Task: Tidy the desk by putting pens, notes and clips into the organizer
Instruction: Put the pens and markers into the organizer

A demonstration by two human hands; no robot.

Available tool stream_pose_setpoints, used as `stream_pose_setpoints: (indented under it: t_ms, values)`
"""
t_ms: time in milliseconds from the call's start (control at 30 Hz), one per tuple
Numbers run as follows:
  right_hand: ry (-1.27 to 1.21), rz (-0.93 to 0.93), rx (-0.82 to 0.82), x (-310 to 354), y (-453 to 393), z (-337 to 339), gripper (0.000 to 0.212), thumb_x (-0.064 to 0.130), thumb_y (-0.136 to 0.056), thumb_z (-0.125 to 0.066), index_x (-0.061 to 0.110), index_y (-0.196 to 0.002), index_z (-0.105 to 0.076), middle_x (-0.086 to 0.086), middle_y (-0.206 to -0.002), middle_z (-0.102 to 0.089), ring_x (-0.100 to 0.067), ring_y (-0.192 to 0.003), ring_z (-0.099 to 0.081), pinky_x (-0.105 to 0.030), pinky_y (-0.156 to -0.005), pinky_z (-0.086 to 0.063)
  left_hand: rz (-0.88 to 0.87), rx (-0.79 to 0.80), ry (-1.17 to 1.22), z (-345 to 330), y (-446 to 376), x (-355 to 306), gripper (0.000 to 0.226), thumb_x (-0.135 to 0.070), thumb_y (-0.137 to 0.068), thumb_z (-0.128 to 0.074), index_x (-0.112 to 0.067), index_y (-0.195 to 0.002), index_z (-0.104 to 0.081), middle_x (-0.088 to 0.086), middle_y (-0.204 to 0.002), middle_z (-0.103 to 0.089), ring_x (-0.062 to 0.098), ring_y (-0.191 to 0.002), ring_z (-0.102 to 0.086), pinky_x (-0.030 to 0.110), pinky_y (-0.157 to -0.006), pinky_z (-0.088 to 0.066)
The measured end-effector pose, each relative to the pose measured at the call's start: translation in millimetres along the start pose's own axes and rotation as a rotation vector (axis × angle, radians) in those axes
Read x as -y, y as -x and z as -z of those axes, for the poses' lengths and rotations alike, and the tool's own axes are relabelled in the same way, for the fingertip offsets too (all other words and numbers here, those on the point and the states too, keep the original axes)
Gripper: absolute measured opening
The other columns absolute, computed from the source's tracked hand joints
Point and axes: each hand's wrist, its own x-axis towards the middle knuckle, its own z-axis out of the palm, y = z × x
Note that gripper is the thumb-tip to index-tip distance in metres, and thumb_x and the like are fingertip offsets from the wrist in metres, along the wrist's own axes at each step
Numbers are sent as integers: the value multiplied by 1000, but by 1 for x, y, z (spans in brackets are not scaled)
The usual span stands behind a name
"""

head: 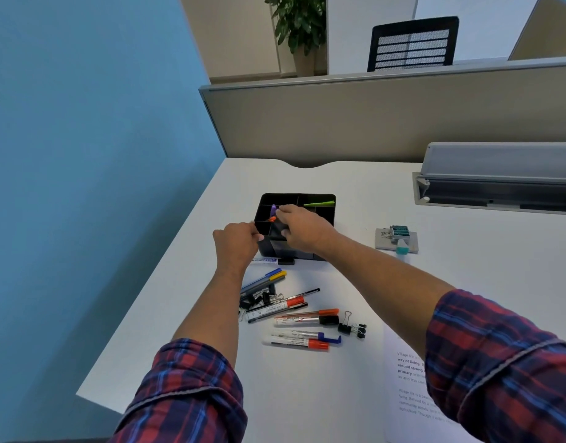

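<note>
From the head view, the black organizer (320, 199) sits on the white worktop (339, 378), under both hands. The right hand (302, 230) pinches an orange-and-purple pen (272, 214), standing nearly upright, tip down into a left compartment. The left hand (237, 243), fingers curled, grips the organizer's near-left rim. Loose markers (294, 342) and binder clips (352, 327) lie nearer the person than both hands.

The printed sheet (406, 388) at the counter's near right edge shows "Village life", bold "way of living", "around strong" and "primary". The small grey card (384, 238) further back reads "cami"; the print on the markers is too small to read.
</note>
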Motion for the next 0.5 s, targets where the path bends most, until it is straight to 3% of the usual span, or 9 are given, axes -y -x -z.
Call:
stream_pose_setpoints:
  t_ms: [100,167,367,500]
  values:
    - [7,-2,-23,-5,4,-4,64,18,-99,-58,20,-157,-31,-2,-160,-34,-25,-142,-39,-38,-107,-46,0,1,-4,-3,2,1,17,-30,-98,-62,-29,-109,-74,0,-94,-76,25,-93,-68,37,-80,-40]
    - [19,25,-62,-7,6,-7,63,21,-98,-61,22,-155,-35,-2,-156,-40,-25,-138,-44,-36,-103,-48,-15,-6,48,-3,6,3,21,-25,-98,-61,-29,-115,-72,2,-97,-76,27,-93,-68,38,-82,-42]
    - [-7,288,-302,-5,24,-12,23,20,-93,-66,17,-115,-72,-1,-107,-66,-18,-95,-60,-25,-75,-46,-91,-84,186,0,29,10,40,-27,-93,-68,-19,-131,-55,7,-121,-66,29,-100,-65,42,-84,-53]
    - [8,451,-182,0,43,-29,11,16,-92,-68,16,-101,-75,-1,-97,-66,-19,-82,-62,-24,-60,-38,-63,-27,232,0,47,20,33,-35,-89,-69,-22,-114,-51,0,-102,-64,23,-85,-63,40,-76,-54]
